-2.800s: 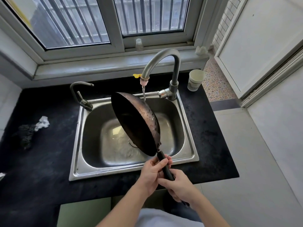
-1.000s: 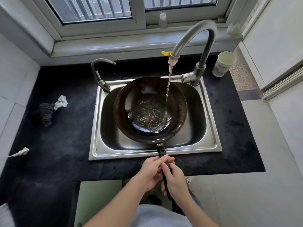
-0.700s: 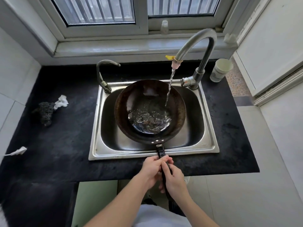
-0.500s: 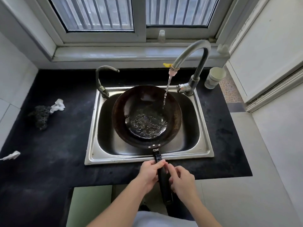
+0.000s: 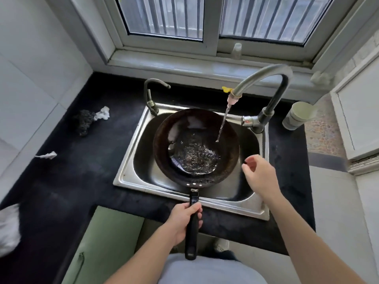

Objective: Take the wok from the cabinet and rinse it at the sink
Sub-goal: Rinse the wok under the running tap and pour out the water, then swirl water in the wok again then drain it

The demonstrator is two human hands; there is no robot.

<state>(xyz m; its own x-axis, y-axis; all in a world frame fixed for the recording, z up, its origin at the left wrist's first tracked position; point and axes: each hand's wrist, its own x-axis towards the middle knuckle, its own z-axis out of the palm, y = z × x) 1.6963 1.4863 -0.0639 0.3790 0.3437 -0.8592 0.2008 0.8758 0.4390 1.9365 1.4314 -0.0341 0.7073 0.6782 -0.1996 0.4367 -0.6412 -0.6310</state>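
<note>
A dark round wok [image 5: 164,144] is held level over the steel sink [image 5: 131,167], with a shallow pool of rippling water in its bottom. Water runs from the curved tap [image 5: 264,75] into the wok's right side. My left hand [image 5: 183,219] is wrapped around the wok's black handle at the counter's front edge. My right hand [image 5: 259,175] hovers just right of the wok's rim, above the sink, fingers loosely curled and holding nothing.
A black counter [image 5: 82,177] surrounds the sink. A smaller tap [image 5: 150,95] stands at the sink's back left. A dark scrubber [image 5: 84,123] and white scraps lie on the left. A pale cup [image 5: 297,115] stands at the right. A window is behind.
The wok went from tilted on edge to level under the stream and filled with water. My right hand has left the handle and moved up beside the wok's right rim.
</note>
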